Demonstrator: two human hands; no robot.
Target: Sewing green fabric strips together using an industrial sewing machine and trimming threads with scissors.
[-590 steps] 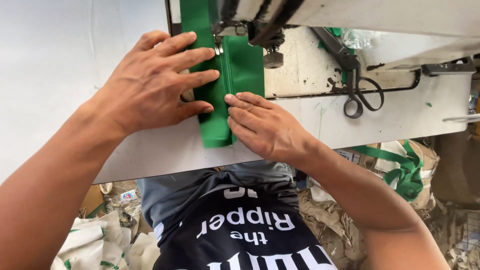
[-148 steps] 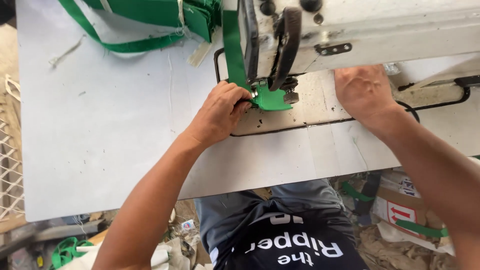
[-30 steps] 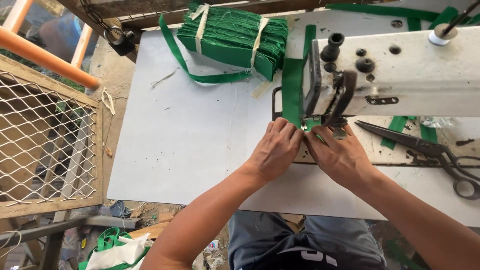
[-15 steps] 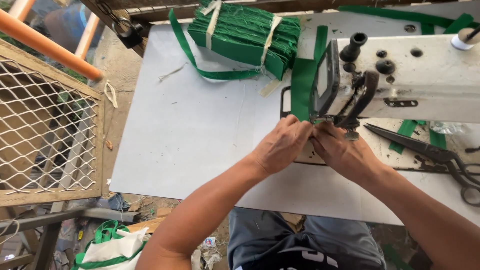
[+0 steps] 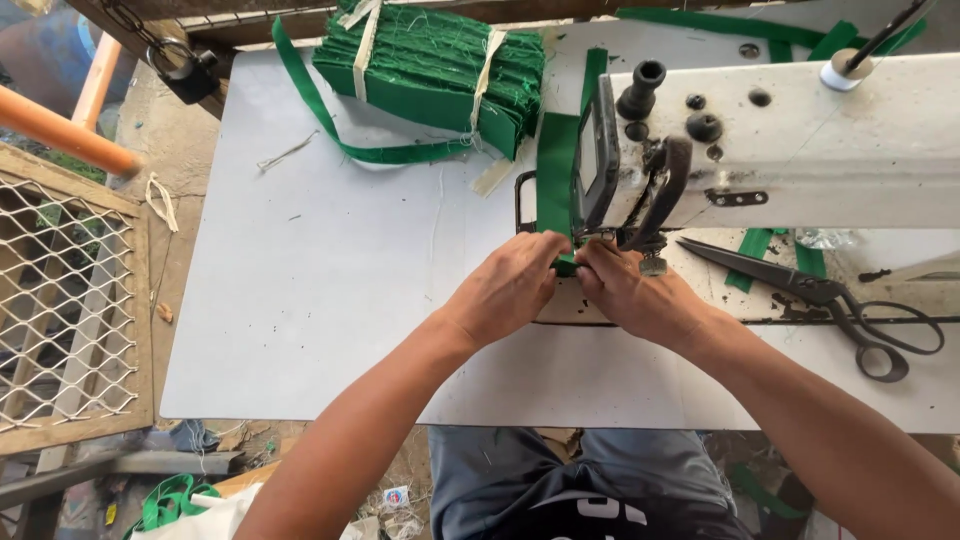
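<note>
Both hands meet at the needle end of a white sewing machine (image 5: pixel 800 140). My left hand (image 5: pixel 505 290) and my right hand (image 5: pixel 630 295) pinch the near end of a green fabric strip (image 5: pixel 555 180) right under the presser foot. The strip runs away from me along the machine's left side. My fingers hide the strip's end and the needle itself.
A tied bundle of green fabric pieces (image 5: pixel 435 70) lies at the back of the white table (image 5: pixel 300 290), with a loose green strap (image 5: pixel 350 150) beside it. Black scissors (image 5: pixel 830 300) lie right of my hands. A wire-mesh panel (image 5: pixel 60 310) stands at the left.
The view has shifted slightly lower and right. Both hands have stayed together at the presser foot, closing a little tighter on the strip's end.
</note>
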